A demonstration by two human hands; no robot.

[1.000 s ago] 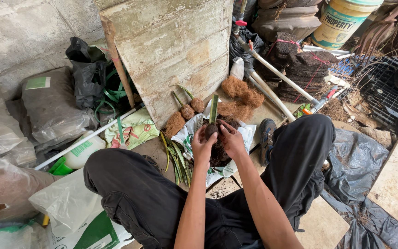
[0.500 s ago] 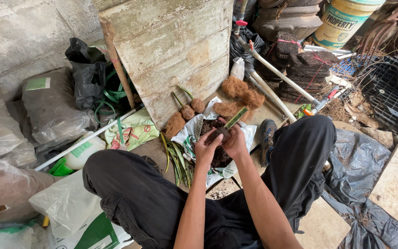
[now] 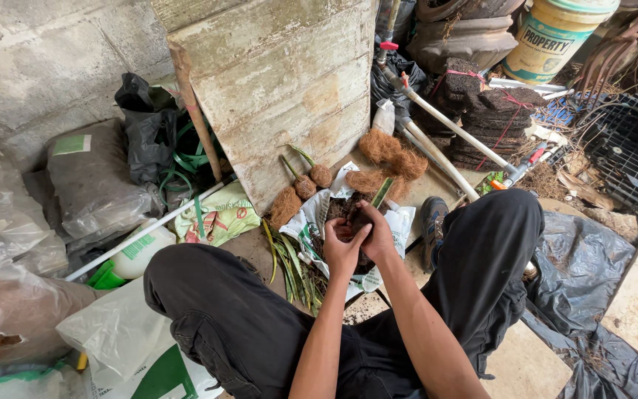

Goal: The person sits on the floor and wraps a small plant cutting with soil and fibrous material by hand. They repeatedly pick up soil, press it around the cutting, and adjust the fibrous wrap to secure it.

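I am cupping both half-closed hands, left hand and right hand, around a dark soil clump over the white bag, wooden board at twelve o'clock.

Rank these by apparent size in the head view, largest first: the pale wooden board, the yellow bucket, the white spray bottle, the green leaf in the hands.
1. Pale wooden board
2. Yellow bucket, partly cut off by the frame's edge
3. White spray bottle, nearer the camera, so this placing is unsure
4. Green leaf

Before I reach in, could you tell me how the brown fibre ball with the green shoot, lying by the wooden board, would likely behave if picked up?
The fibre ball looks husk-wrapped, so probably light and rough rather than slippery. Its roundness suggests it might roll if nudged. The thin shoot looks bendable, likely a poor handle.
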